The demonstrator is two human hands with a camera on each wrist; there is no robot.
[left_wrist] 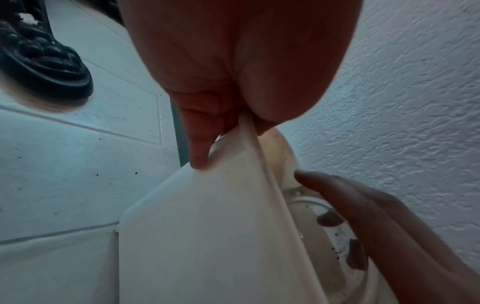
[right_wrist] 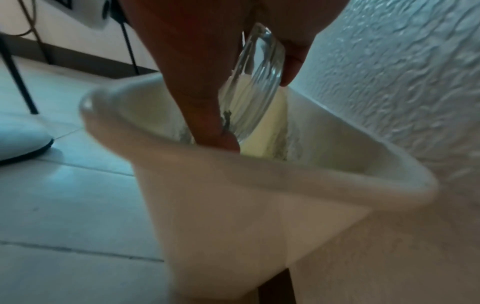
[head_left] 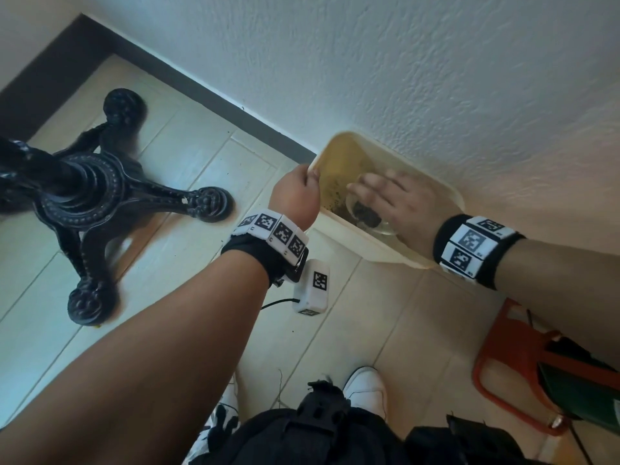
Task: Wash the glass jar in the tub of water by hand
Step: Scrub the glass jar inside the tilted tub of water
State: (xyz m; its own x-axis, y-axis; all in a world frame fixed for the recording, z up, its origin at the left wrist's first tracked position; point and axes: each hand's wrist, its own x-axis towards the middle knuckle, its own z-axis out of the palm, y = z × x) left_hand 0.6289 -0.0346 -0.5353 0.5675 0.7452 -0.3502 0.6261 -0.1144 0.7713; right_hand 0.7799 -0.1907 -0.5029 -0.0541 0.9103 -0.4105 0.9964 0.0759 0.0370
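Observation:
A cream plastic tub [head_left: 349, 229] stands on the tiled floor against the wall and holds yellowish water with dark specks. My left hand [head_left: 303, 182] pinches the rim at the tub's left end, thumb inside and fingers [left_wrist: 197, 152] on the outer wall [left_wrist: 207, 226]. My right hand [head_left: 379, 196] reaches into the tub and grips the clear glass jar [head_left: 369, 221], which has dark bits inside it. In the right wrist view the glass jar [right_wrist: 255, 82] sits tilted between thumb and fingers [right_wrist: 205, 107], above the tub's rim [right_wrist: 285, 170]. The hand covers most of the jar from above.
A black ornate table base [head_left: 100, 196] stands on the floor to the left. An orange metal frame [head_left: 513, 364] is at the right. A white marker box [head_left: 313, 286] with a cable lies in front of the tub. White shoes [head_left: 365, 387] are below. The textured wall [head_left: 436, 78] backs the tub.

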